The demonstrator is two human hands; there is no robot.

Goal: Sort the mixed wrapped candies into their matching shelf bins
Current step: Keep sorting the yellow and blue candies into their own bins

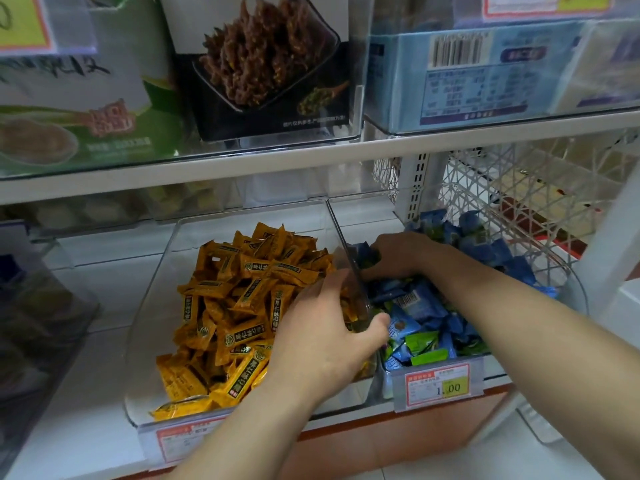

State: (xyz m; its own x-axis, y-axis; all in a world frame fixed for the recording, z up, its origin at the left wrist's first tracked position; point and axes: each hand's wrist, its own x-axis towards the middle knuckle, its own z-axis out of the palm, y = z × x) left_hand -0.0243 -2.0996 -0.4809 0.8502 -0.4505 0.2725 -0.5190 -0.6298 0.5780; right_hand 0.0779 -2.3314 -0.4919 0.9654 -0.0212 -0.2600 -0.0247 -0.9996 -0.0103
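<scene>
Two clear plastic bins sit side by side on the white lower shelf point(104, 282): the left bin point(152, 282) is heaped with orange-yellow wrapped candies point(242, 299), and the right bin point(578, 289) is full of blue wrapped candies point(426, 306), with a few green wrapped candies point(420, 341) near its front. My left hand point(329, 327) pinches the clear dividing wall point(353, 275) between them, thumb on the blue side. My right hand point(398, 254) is far back in the right bin, fingers curled round blue wrapped candies.

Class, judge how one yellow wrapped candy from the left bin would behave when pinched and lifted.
Probably light: the yellow wrapped candy is small, heaped loosely in the clear bin. Its glossy wrapper may slip; crimped ends likely flex. Flat, so unlikely to roll.
</scene>
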